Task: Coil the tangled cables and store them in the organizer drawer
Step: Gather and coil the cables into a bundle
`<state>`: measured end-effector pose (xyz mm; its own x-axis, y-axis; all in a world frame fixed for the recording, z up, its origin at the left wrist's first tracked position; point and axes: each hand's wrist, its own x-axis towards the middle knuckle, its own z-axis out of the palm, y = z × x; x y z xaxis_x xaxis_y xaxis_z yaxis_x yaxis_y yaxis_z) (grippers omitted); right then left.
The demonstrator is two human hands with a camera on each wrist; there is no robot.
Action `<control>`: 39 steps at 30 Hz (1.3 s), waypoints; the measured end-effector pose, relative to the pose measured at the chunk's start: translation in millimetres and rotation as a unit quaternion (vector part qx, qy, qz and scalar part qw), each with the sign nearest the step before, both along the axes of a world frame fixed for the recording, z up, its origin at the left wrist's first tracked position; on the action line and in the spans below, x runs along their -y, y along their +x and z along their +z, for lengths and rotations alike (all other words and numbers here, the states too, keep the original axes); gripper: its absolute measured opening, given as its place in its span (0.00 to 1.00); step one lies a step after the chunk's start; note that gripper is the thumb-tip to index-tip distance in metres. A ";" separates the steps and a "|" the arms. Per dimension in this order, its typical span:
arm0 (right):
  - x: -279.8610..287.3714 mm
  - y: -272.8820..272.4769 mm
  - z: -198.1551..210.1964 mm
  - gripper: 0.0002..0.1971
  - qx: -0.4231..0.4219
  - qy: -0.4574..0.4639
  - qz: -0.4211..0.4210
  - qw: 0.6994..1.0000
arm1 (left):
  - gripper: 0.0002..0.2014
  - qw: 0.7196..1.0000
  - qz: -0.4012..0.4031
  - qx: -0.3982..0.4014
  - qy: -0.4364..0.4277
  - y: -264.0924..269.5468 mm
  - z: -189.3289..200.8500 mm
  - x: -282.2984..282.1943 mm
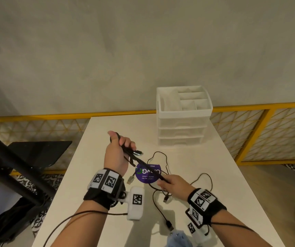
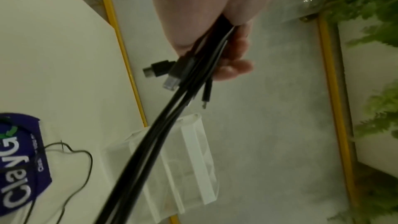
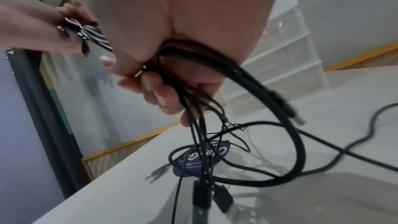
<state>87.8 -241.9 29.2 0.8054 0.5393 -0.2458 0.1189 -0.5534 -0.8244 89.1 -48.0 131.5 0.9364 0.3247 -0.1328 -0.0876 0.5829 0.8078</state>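
Observation:
Several black cables run taut in a bundle between my two hands above the white table. My left hand grips one end of the bundle, with plug ends sticking out by the fingers. My right hand holds the bundle lower down, fingers curled round it. Loose loops and connectors hang from it onto the table. The white organizer with stacked drawers stands at the table's far right, drawers pushed in.
A round purple sticker lies on the table under the cables. A yellow-framed lattice rail runs behind the table. A black stand sits to the left. Blue cloth shows at the near edge.

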 end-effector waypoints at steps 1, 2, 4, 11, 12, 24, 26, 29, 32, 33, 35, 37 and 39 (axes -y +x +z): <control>1.5 -0.7 0.5 0.15 0.000 -0.004 0.002 1.000 | 0.27 1.000 -0.005 -0.005 0.001 -0.6 0.1 -0.5; 1.6 -1.0 1.9 0.14 0.002 -0.008 0.006 1.000 | 0.27 1.000 -0.009 -0.010 0.009 -1.3 -0.6 -0.4; -1.6 -0.2 7.5 0.10 0.008 -0.022 0.021 0.999 | 0.28 1.000 -0.016 -0.013 0.020 -2.6 -1.4 1.7; -4.5 2.9 36.0 0.03 -0.015 0.077 0.004 0.997 | 0.27 0.996 -0.002 -0.041 0.081 0.6 7.2 -10.3; -1.7 4.2 40.4 0.02 -0.014 0.087 0.005 0.996 | 0.27 0.993 -0.002 -0.052 0.105 0.5 6.6 -14.1; -26.6 10.0 91.0 0.12 0.192 -0.030 0.064 0.979 | 0.23 0.867 -0.141 -0.048 0.476 -14.8 -25.3 19.8; -30.0 9.5 93.4 0.11 0.209 -0.015 0.051 0.977 | 0.22 0.881 -0.137 -0.044 0.450 -17.0 -28.3 24.8; -31.6 10.1 92.0 0.07 0.191 0.048 -0.021 0.980 | 0.23 0.901 -0.130 -0.067 0.408 -19.5 -27.4 29.3; -32.2 11.8 90.8 0.16 0.172 0.081 -0.056 0.980 | 0.25 0.924 -0.161 -0.087 0.336 -22.8 -25.1 33.2; -32.6 12.6 90.9 0.16 0.171 0.083 -0.061 0.980 | 0.26 0.933 -0.172 -0.093 0.303 -23.9 -23.5 33.9; -32.5 15.5 90.2 0.17 0.167 0.080 -0.073 0.980 | 0.27 0.938 -0.196 -0.103 0.266 -23.9 -21.4 32.9; -29.1 18.7 89.2 0.17 0.154 0.088 -0.076 0.981 | 0.29 0.930 -0.227 -0.109 0.268 -22.0 -19.2 30.2; -24.0 21.5 88.2 0.12 0.131 0.117 -0.050 0.983 | 0.29 0.917 -0.259 -0.110 0.284 -20.7 -16.5 26.6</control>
<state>109.3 -217.9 117.5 0.8766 0.4710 0.0988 0.2991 -0.3723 -0.8786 68.4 -74.6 115.0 0.9556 -0.0799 -0.2837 0.2831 -0.0189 0.9589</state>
